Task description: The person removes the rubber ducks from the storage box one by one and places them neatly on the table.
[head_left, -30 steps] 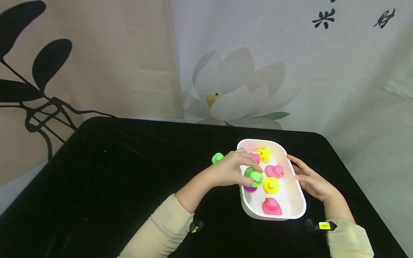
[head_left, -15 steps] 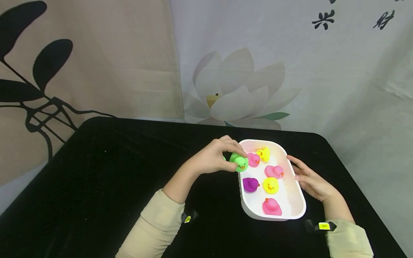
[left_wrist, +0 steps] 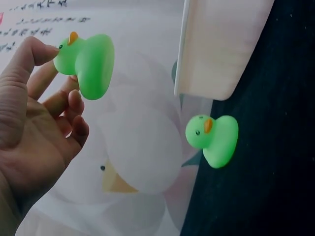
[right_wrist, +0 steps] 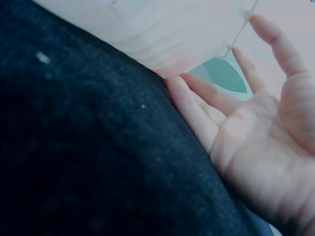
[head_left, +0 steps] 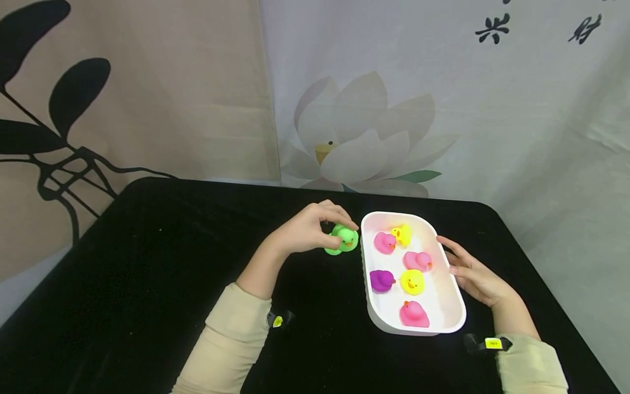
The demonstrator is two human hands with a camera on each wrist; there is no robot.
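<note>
My left hand (head_left: 307, 227) pinches a green rubber duck (left_wrist: 96, 66) between thumb and fingers, in the air just left of the white tray (head_left: 445, 320). A second green rubber duck (left_wrist: 224, 142) sits on the black cloth beside the tray; in the head view the held duck and hand largely cover it. Fingertips of my right hand (head_left: 477, 276) touch the tray's right side and rim, the fingers extended. Inside the tray lie a purple duck (head_left: 381, 280), two yellow ducks (head_left: 412, 282) and several pink ducks (head_left: 414, 314).
A black cloth (head_left: 172, 284) covers the table. Behind its far edge hangs a pale backdrop (head_left: 221, 82) printed with leaves and a lotus. A small black device with a yellow label (head_left: 492, 343) is on the right wrist.
My left hand has carried the green duck out from over the tray, leftward to beside it, uncovering the purple duck. My right hand and the tray have stayed put.
</note>
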